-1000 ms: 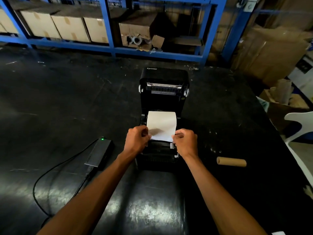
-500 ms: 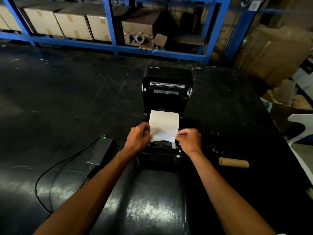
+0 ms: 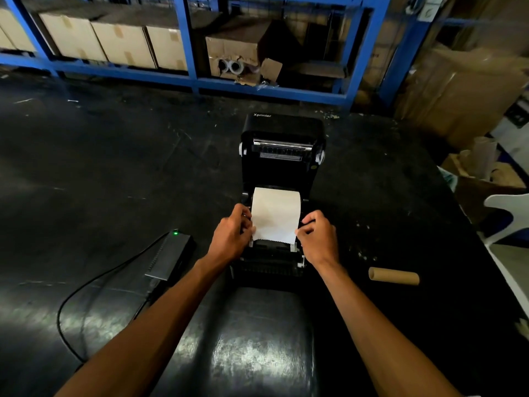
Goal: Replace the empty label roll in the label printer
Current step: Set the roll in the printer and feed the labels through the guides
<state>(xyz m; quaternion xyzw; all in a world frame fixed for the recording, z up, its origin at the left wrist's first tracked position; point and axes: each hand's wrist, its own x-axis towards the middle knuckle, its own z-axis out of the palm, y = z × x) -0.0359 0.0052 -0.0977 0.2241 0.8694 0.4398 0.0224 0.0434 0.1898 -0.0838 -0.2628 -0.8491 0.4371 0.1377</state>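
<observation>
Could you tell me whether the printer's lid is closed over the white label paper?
No, the label printer has its lid swung up and back, leaving the white label paper exposed between the left hand and right hand.

I noted the black label printer (image 3: pixel 282 196) standing on the dark table with its lid swung open and upright at 12 o'clock, the "Xprinter" mark readable on top. A white label roll (image 3: pixel 276 214) sat in the open bay, its loose end drawn toward 6 o'clock over the front, the leading edge serrated. The empty cardboard core (image 3: pixel 393 276) lay on its side on the table at about 4 o'clock from the printer, well apart from it.
</observation>
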